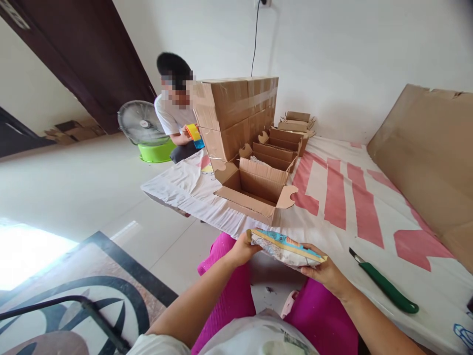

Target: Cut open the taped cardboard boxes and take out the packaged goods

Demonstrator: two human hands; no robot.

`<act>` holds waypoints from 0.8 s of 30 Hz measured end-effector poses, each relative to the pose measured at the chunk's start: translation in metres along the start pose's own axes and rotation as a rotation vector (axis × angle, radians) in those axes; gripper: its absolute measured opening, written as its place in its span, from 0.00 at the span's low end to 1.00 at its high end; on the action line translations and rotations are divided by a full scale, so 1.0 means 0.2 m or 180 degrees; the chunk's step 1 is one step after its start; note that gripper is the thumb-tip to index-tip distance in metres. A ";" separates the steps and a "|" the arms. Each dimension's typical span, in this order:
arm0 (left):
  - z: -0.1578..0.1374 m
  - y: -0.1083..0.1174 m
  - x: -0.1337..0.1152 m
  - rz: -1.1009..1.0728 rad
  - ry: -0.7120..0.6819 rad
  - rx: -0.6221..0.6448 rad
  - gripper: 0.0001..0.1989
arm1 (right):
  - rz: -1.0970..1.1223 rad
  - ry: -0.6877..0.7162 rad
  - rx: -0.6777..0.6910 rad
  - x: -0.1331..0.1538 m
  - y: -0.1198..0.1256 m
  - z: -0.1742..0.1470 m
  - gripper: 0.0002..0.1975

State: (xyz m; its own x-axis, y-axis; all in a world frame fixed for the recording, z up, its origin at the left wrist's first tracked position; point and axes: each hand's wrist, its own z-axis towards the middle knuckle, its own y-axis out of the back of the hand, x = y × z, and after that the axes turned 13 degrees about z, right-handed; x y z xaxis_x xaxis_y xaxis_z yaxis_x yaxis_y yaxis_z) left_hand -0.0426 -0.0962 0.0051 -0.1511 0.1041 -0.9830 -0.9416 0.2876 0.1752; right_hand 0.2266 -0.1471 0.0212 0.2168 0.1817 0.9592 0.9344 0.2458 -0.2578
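Observation:
A flat plastic packet [286, 249], blue and yellow on top with a pale printed side, is held level between my two hands above my lap. My left hand [244, 250] grips its left end. At its right end my right hand [327, 273] is closed around the corner, thumb on the near side. Just beyond the packet an open cardboard box [254, 207] sits on the cloth-covered table, its flaps spread outward. I can see only shadowed cardboard inside it. What the packet contains is hidden.
More open boxes [275, 155] stand in a row behind, beside a stack of taped cartons [236, 113]. A green-handled knife [388, 286] lies at right, blade out. A large cardboard sheet [424, 162] leans there. A person [173, 108] holding a tape dispenser [194, 134] crouches near a fan [144, 123].

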 end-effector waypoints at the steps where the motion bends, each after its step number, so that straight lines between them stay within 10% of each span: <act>1: 0.00 0.04 0.00 0.0001 0.0016 -0.0059 0.18 | -0.0022 0.0008 0.0121 0.03 -0.02 0.01 0.30; 12: -0.03 0.39 0.10 -0.0083 0.0249 -0.0634 0.21 | -0.1290 0.1127 0.0139 0.26 -0.26 0.37 0.25; 16: -0.04 0.43 0.13 -0.0074 0.0279 -0.0812 0.20 | -0.1769 0.1150 0.0227 0.25 -0.33 0.51 0.30; 20: -0.03 0.43 0.13 -0.0100 0.0272 -0.0838 0.20 | -0.2470 0.1658 -0.0087 0.30 -0.33 0.59 0.14; 24: -0.01 0.41 0.12 -0.0095 0.0264 -0.0837 0.19 | -0.2797 0.1955 -0.0646 0.37 -0.23 0.58 0.25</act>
State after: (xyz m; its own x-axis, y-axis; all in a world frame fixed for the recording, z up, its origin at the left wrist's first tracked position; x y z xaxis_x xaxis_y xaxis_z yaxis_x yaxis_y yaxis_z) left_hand -0.1242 -0.0726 -0.0040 -0.1361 0.0179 -0.9905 -0.9901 0.0313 0.1366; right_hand 0.1667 -0.0353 0.0899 -0.4978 -0.5008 0.7081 0.8490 -0.1144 0.5159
